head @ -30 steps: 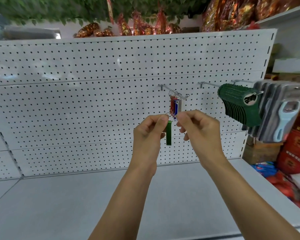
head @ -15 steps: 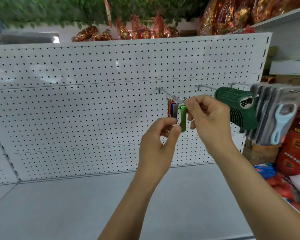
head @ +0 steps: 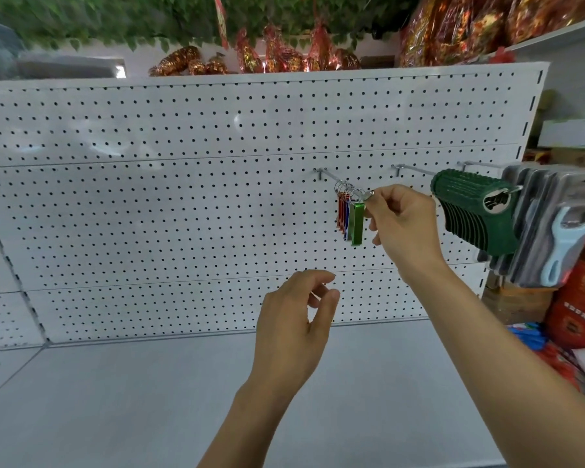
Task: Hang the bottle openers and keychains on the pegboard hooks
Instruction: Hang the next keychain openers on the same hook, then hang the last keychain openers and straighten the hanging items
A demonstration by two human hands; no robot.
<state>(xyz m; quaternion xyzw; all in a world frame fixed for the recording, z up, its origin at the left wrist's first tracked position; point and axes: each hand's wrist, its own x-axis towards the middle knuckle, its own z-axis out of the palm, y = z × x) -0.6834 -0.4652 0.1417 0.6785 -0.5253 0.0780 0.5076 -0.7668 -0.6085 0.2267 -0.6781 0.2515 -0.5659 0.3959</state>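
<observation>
Head view: right hand point(head: 401, 224) fingers are pinching the green keychain point(head: 356, 224) ring at the hook point(head: 331, 177) tip; left hand point(head: 293, 327) is hovering below, loosely open, holding nothing.

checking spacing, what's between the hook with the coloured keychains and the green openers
In the head view, the right hand pinching the green keychain, and behind it one hook with nothing visibly hanging, before the green openers.

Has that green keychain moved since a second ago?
Yes. The green keychain has gone up and right, from below the hook to hanging at its tip beside the red and blue ones, with the right hand pinching its ring.
</observation>
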